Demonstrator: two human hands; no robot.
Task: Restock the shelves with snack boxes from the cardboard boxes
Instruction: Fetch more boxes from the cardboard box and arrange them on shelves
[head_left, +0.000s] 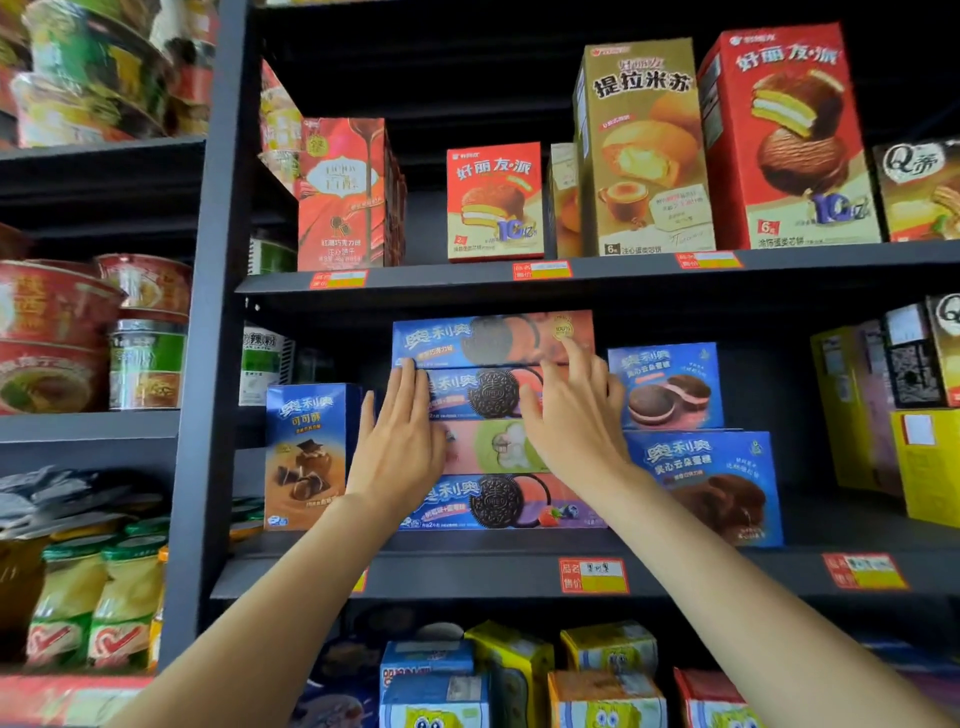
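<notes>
Blue cookie boxes stacked four high on the middle shelf (467, 571), both hands flat against them.

Left hand (400, 447) reaches up from 7 o'clock, fingers (410, 384) straight and together, pressed on the left end of the stack (493, 395); it grips nothing. Right hand (576, 415) comes from 5 o'clock, fingers spread and straight, tips touching the top box (478, 338), palm over the second and third boxes, holding nothing. At 9 o'clock of the stack stands an upright cocoa box (306, 457), just beside the left hand. At 3 o'clock sit two cake boxes (691, 447), one atop the other, touching the stack. Red pie boxes (493, 202) stand on the shelf above.
</notes>
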